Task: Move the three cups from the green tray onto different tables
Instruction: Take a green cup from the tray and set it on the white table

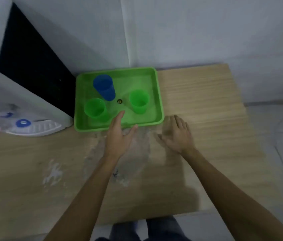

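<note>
Both bare hands open and empty at the near edge of the tray, all three cups in it.

The left hand (119,136) reaches over the near rim of the shallow green plastic tray (159,101), fingers straight and loosely together, thumb splayed, tip just short of the cups and gripping nothing. The right hand (177,134) hovers palm-down over the pale wooden table (206,119) just right of the tray, fingers slightly spread, empty. Inside stand the tall blue plastic cup (104,87) at the back left, a green plastic cup (94,107) at front left, and a second green plastic cup (139,101) to the right. A white water dispenser (24,101) sits left of the tray.
</note>
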`<action>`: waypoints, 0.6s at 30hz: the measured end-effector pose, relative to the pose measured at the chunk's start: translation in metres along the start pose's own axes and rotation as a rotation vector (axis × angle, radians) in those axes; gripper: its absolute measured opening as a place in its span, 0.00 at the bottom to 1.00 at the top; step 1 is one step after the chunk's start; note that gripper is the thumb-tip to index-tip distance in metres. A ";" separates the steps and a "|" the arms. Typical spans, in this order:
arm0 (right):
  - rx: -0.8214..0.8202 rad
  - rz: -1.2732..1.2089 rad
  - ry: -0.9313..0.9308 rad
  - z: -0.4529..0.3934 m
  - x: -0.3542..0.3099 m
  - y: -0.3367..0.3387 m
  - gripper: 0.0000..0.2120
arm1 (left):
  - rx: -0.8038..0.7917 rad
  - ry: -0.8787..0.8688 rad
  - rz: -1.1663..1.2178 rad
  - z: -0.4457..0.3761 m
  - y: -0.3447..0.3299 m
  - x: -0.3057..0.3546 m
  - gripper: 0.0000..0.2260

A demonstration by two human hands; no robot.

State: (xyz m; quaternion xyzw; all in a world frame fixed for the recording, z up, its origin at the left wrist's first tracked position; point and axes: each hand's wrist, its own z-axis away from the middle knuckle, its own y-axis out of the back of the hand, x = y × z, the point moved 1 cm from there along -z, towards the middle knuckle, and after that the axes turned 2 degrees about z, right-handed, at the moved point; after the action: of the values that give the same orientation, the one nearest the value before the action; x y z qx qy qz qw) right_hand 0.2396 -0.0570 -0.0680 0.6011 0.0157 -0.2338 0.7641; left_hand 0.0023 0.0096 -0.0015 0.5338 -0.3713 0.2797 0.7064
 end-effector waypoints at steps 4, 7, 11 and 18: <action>0.065 0.024 -0.001 -0.018 0.011 -0.021 0.50 | 0.010 0.069 0.041 -0.030 -0.017 0.002 0.41; 0.081 0.027 -0.002 -0.017 0.011 -0.035 0.49 | 0.060 0.089 0.068 -0.051 -0.029 0.003 0.48; 0.083 0.090 -0.003 -0.015 0.009 -0.039 0.47 | 0.106 0.119 0.095 -0.071 -0.039 0.006 0.52; 0.109 0.130 -0.009 -0.015 0.009 -0.041 0.47 | 0.111 0.173 0.143 -0.094 -0.055 0.005 0.45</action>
State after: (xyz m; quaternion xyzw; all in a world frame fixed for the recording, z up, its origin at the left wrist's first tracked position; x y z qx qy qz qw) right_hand 0.2363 -0.0530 -0.1119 0.6405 -0.0395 -0.1870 0.7438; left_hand 0.0703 0.0851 -0.0419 0.5181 -0.3301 0.3946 0.6833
